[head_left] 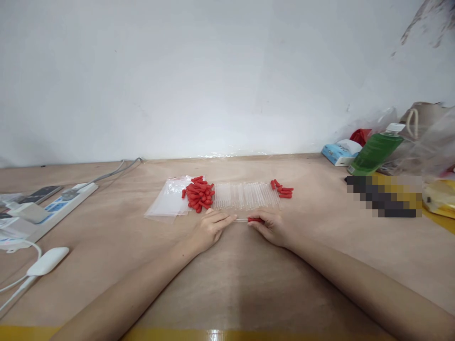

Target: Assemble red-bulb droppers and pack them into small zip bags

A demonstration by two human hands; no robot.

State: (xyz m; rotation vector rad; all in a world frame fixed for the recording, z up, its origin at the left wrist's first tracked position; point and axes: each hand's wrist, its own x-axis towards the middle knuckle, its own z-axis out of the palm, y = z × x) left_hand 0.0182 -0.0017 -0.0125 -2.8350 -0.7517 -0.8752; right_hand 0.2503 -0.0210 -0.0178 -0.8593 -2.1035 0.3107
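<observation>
Between my hands lies a thin clear dropper tube. My left hand is closed on its left end. Closed around a red rubber bulb, my right hand holds it at the tube's right end; whether the tube sits inside the bulb I cannot tell. Just beyond, a row of clear dropper tubes lies side by side. A pile of red rubber bulbs is left of the row, partly over clear plastic bags. Several more red bulbs lie at the row's right end.
At the left are a white power strip with plugs, a phone and a white cabled device. On the right stand a tissue pack, a tilted green bottle and plastic bags. A wall rises behind the table.
</observation>
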